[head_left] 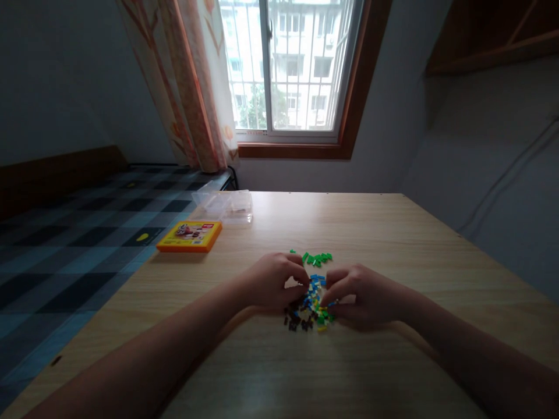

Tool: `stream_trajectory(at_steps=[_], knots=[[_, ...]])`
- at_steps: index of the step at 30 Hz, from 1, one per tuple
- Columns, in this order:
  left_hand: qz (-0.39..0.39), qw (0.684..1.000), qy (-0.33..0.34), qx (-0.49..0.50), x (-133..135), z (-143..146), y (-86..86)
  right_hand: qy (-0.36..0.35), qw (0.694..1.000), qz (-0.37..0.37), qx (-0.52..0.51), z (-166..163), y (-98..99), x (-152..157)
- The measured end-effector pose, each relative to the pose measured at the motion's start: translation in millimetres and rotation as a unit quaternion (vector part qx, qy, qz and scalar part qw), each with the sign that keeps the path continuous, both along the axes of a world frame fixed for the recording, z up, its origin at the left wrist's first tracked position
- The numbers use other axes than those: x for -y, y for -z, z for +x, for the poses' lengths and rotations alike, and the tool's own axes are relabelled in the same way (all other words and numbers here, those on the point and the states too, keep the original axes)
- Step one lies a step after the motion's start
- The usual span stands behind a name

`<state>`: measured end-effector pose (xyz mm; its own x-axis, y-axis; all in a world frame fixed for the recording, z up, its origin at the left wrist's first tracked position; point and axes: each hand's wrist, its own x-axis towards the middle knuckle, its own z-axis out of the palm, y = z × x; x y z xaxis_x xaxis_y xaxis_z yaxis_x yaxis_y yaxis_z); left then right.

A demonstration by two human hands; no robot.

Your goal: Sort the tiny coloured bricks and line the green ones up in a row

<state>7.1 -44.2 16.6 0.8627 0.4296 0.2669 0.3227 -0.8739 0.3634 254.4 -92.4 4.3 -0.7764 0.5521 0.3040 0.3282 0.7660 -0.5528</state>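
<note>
A small heap of tiny bricks (311, 308), blue, black, yellow and green, lies on the wooden table (393, 233). My left hand (273, 279) rests at the heap's left side with its fingers curled in a pinch. My right hand (362, 295) sits at the heap's right side, fingers also pinched toward the middle. What either pinch holds is too small to make out. Just beyond the hands lies a separate cluster of green bricks (318, 258).
A yellow-orange flat box (189, 236) lies near the table's left edge, with a clear plastic container (227, 205) behind it. A bed with a checked cover (87, 233) runs along the left. A window and curtain stand beyond the table's far edge.
</note>
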Motion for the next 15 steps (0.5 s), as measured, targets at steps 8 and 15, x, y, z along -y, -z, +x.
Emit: stream_trajectory(at_steps=[8,15], knots=[[-0.066,0.996,0.062,-0.021,9.3,5.7,0.9,-0.026,0.999,0.014,0.016,-7.3,0.0,7.2],[-0.051,0.996,0.06,-0.044,8.3,5.1,3.6,-0.037,0.998,0.022,0.053,-4.1,-4.1,6.1]])
